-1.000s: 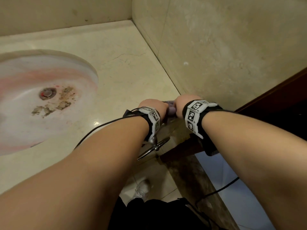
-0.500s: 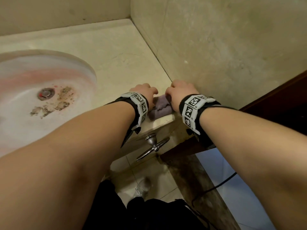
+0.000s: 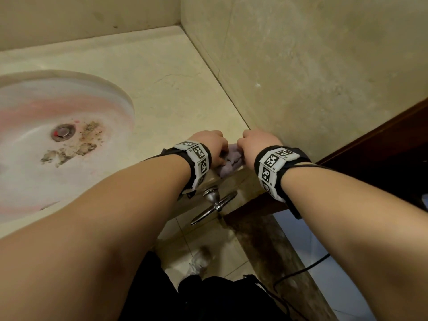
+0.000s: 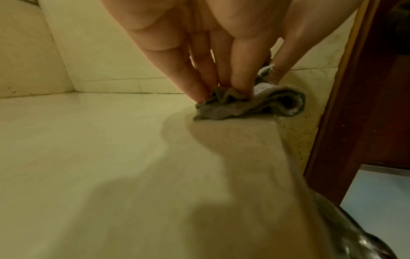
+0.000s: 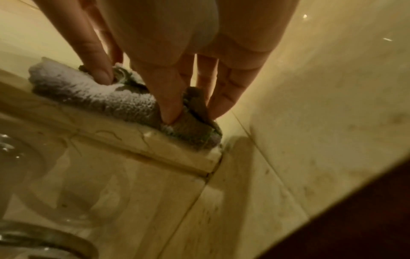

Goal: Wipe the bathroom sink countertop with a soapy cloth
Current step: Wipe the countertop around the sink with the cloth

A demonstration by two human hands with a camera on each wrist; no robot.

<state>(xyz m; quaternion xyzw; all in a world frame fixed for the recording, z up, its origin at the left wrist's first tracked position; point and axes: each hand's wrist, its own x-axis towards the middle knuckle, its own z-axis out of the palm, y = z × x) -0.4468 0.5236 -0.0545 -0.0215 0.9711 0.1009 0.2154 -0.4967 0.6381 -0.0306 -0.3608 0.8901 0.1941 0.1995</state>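
- Both hands meet at the centre of the head view: the left hand [image 3: 209,144] and the right hand [image 3: 257,144] each pinch the cloth [image 3: 231,162] with their fingertips.
- The bunched, greyish-purple cloth lies on the countertop [image 3: 162,89], at its front edge by the wall [image 3: 312,66].
- The sink [image 3: 34,147], at the left of the frame, has brown grime beside its drain [image 3: 63,132].
- A chrome handle [image 3: 214,205] sits just below the hands.
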